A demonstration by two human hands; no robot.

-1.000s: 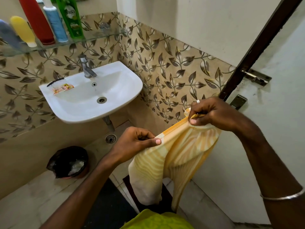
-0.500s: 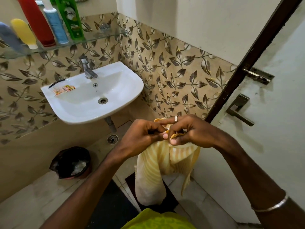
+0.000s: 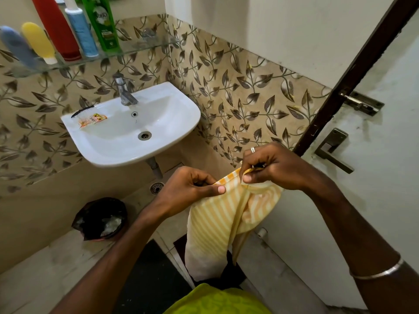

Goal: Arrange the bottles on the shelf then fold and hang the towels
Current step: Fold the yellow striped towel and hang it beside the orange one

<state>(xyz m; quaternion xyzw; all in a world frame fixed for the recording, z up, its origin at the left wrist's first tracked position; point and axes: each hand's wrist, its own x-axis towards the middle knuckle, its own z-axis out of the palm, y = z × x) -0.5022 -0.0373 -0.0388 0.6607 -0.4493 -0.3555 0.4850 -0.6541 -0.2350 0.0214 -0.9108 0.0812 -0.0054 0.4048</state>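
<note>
Beside the sink [image 3: 127,141], both hands pinch the striped yellow towel's [image 3: 217,223] top edge; left hand [image 3: 190,189], right hand [image 3: 269,168].

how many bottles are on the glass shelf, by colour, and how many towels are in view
Bottles on the glass shelf:
blue-grey bottle: 1
yellow bottle: 1
red bottle: 1
white and blue bottle: 1
green bottle: 1
Towels:
yellow striped towel, held up by both hands: 1
green towel at the bottom edge: 1
Total: 5 bottles, 2 towels, 7 things.
</note>
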